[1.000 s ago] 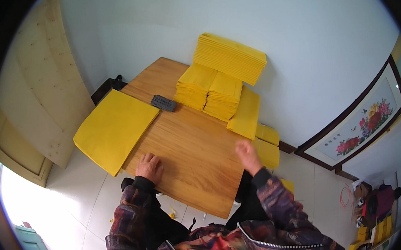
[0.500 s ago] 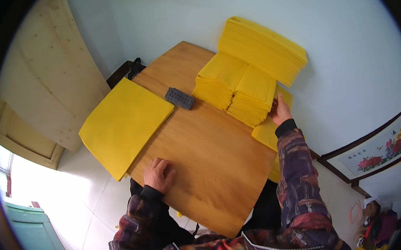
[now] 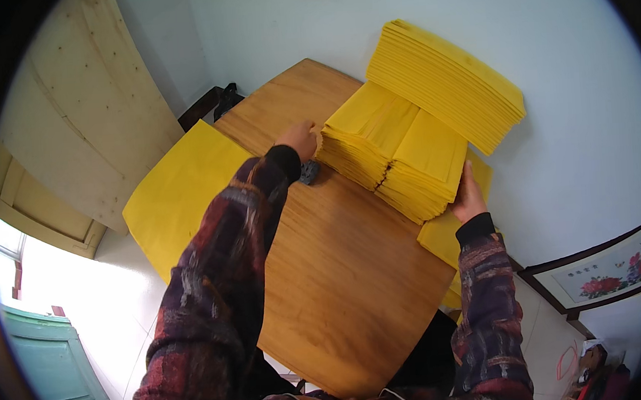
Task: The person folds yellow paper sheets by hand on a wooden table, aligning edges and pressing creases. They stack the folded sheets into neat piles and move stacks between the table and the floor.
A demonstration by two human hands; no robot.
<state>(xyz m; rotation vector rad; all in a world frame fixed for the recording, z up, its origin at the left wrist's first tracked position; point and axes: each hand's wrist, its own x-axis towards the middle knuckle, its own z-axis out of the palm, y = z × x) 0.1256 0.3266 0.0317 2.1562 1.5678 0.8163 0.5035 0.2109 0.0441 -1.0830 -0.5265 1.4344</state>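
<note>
Two side-by-side piles of folded yellow sheets (image 3: 394, 132) form a thick stack on the wooden table. My left hand (image 3: 300, 140) is at the stack's left corner, its fingers curled in against the edges; the fingertips are partly hidden. Along the right side, my right hand (image 3: 470, 195) grips the stack's edge, with some fingers behind it. A dark grey textured block (image 3: 309, 173) shows below my left wrist, mostly covered by the sleeve. Another yellow sheet or thin pile (image 3: 178, 187) lies at the table's left edge, partly hidden by my left forearm.
A tall fanned pile of yellow sheets (image 3: 442, 84) leans behind the stack, near the wall. More yellow sheets (image 3: 442, 237) lie under my right hand at the table's right edge. The wooden table (image 3: 341, 288) extends toward my body. A framed flower picture (image 3: 608, 273) stands at the right.
My left hand has moved from the table's near left edge up and across to the stack's left corner, over the grey block. My right hand stays at the stack's right side.
</note>
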